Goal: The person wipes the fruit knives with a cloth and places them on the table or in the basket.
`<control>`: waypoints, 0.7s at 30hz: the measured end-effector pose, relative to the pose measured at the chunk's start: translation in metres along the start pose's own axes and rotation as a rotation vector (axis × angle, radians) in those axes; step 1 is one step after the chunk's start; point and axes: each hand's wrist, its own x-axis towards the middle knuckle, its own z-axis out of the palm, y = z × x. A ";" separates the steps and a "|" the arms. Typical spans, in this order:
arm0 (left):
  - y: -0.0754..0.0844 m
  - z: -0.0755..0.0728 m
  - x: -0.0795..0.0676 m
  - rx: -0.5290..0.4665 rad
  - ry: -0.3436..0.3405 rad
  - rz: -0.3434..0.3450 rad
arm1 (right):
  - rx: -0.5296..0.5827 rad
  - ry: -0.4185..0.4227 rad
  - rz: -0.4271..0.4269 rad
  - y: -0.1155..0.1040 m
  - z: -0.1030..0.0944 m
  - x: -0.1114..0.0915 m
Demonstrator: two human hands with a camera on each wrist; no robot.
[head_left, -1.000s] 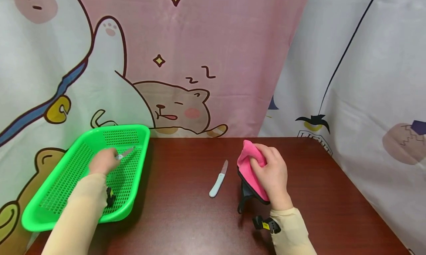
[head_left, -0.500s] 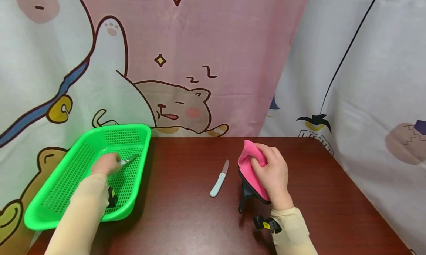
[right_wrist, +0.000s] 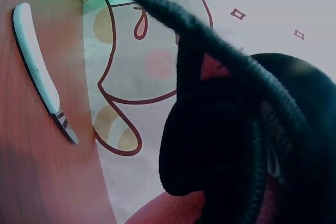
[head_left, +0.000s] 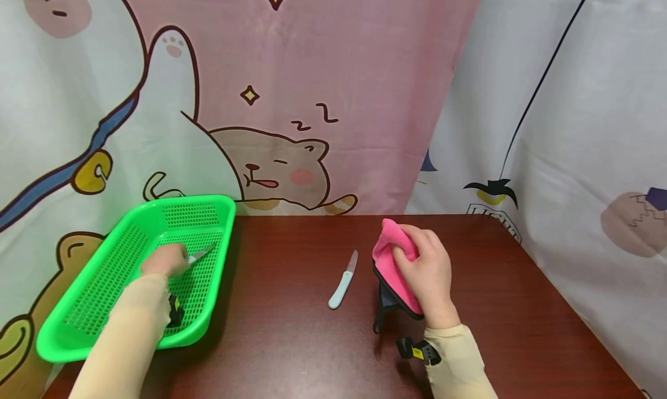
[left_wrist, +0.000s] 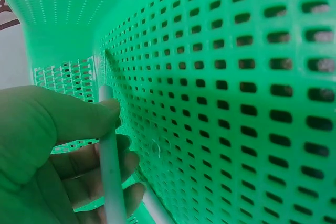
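Observation:
My left hand is inside the green basket, pinching a small knife by its pale handle. In the left wrist view, thumb and fingers hold that knife handle close to the perforated basket bottom, and a second pale rod lies beyond the fingertips. On the right, my right hand grips a pink fabric item with black trim and a hanging black strap. Its dark underside fills much of the right wrist view.
Between the hands, another white-handled knife lies on the brown table, blade pointing away. A cartoon-printed curtain hangs right behind the table's back edge.
Holding the knife, my left hand has sunk lower into the basket, mostly during the first half second. The right hand and the pink fabric item stay in place.

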 end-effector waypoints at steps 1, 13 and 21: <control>0.000 -0.001 -0.001 -0.001 -0.003 -0.005 | -0.001 0.000 0.000 0.000 0.000 0.000; -0.001 0.002 -0.004 -0.006 0.031 -0.025 | -0.008 0.001 0.008 0.001 0.000 0.000; -0.004 0.002 -0.003 -0.006 0.025 -0.028 | -0.007 -0.002 0.017 0.002 0.000 0.000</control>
